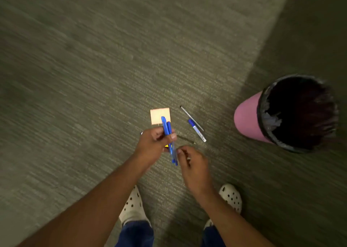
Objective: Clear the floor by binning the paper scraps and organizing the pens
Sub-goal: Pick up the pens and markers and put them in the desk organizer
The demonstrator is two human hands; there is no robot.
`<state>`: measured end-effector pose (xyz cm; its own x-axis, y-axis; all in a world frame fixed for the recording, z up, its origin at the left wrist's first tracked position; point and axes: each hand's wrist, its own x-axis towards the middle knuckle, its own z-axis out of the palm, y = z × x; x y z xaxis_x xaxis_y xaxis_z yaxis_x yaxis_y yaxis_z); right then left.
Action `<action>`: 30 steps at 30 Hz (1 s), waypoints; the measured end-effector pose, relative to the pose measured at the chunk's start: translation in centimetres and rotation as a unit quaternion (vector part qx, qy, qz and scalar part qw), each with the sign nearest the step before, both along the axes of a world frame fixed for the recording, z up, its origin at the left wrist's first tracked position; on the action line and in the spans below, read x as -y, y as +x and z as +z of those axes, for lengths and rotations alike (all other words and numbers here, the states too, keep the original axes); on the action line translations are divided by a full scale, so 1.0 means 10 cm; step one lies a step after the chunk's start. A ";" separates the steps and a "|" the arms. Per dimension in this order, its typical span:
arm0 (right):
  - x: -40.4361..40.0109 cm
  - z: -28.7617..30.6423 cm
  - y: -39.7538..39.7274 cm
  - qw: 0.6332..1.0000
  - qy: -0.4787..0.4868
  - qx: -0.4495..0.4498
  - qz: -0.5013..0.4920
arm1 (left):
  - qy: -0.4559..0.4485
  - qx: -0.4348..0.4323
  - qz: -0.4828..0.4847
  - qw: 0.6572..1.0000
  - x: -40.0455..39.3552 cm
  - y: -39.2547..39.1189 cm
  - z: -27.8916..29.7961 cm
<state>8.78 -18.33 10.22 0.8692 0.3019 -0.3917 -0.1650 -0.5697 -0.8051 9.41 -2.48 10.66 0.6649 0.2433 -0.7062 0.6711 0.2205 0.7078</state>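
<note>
Two blue pens (169, 139) are pinched together in the left hand (153, 145), caps pointing away from the body and tips hanging down past the palm. The right hand (193, 165) sits just beside their lower ends, fingers loosely curled with nothing gripped, though the blur makes it hard to say whether a fingertip touches the barrels.

On the carpet (93, 77) beyond the hands lies a pale orange paper scrap (159, 114), partly hidden behind the pen caps. To its right lie a capped blue pen with a clear barrel (197, 130) and, touching or crossing it, a thin dark pen (191, 118). A slim dark stick (185, 139), perhaps another pen or a refill, lies near the left thumb. Something yellow peeks out under the left hand; what it is cannot be told. The pink bin with a black liner (247, 119) stands well apart to the right.

The step in hand looks like gathering pens into one bundle. To do it well, use the right hand to square the two held pens so their ends line up, then tighten the left grip. Reach next for the nearest stray pens with the free right hand, feeding each into the left bundle caps the same way. Leave the scrap for a separate trip to the bin.
</note>
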 end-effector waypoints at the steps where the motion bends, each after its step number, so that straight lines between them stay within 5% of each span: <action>1: -0.01 0.23 0.10 0.999 0.018 -0.007 -0.035 | -0.003 0.010 -0.010 1.000 -0.01 0.08 0.25; 7: -0.01 1.92 0.85 0.987 0.134 0.053 -0.071 | -0.010 0.111 -0.087 0.990 0.04 0.76 2.03; 21: 1.30 5.30 1.40 0.945 0.055 0.248 -0.204 | 0.007 0.314 -0.263 0.912 1.39 1.74 5.30; 30: 3.04 6.35 0.90 0.900 0.026 0.312 -0.305 | 0.002 0.350 -0.432 0.831 3.21 1.65 6.51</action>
